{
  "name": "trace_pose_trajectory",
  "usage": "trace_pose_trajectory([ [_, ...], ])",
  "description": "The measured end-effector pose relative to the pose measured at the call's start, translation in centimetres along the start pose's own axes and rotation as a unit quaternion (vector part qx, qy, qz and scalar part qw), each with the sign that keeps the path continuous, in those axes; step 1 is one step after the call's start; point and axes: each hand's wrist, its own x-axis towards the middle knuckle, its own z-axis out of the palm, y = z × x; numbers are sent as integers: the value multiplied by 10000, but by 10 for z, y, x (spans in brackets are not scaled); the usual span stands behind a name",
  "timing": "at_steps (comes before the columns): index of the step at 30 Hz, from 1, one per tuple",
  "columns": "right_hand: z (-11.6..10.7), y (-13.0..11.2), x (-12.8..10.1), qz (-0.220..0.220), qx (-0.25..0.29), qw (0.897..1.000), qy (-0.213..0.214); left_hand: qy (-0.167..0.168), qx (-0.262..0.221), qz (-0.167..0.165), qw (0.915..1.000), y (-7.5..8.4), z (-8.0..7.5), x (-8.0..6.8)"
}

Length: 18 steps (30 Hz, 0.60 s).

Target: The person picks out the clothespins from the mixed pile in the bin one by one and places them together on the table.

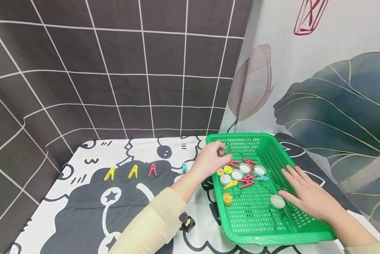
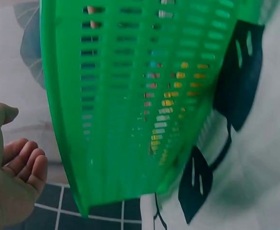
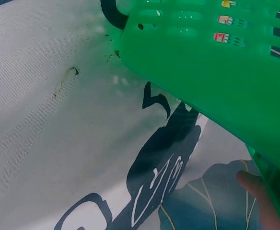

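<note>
My left hand (image 1: 210, 158) hangs over the left side of a green plastic basket (image 1: 250, 225), its fingers loosely curled. In the left wrist view that hand (image 2: 15, 172) is beside the basket wall with nothing visible in its fingers. Below it lie red clothespins (image 1: 247, 183), a yellow clothespin (image 1: 230, 185), a blue clothespin (image 1: 261, 178), white caps (image 1: 236, 175) and yellow caps (image 1: 227, 170). My right hand (image 1: 310, 192), fingers straight, lies over the basket's right side. Near its thumb is a white cap (image 1: 277, 201). An orange-yellow cap (image 1: 227, 199) lies at the basket's left.
Left of the basket, a spaced row stands on the patterned cloth (image 1: 82, 215): two yellow clothespins (image 1: 133, 171), a red clothespin (image 1: 152, 170) and a light-blue clothespin (image 1: 185, 168). A small black object (image 1: 187, 222) is beside my left sleeve. Dark gridded fabric (image 1: 120, 88) hangs behind.
</note>
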Motion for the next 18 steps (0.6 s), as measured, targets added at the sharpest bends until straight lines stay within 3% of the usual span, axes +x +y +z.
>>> trace_pose_trajectory([
  [3,0,0,0,5,-15,10000,9,-107,-20,127,9999,8,6,1],
  [8,-1,1,0,33,33,10000,-33,-498,344,275,9978,23,16,5],
  [14,-1,0,1,52,34,10000,-51,-1149,946,374,9882,36,32,9],
  [18,-1,-1,0,15,-5,10000,5,-1269,1338,410,9820,40,43,9],
])
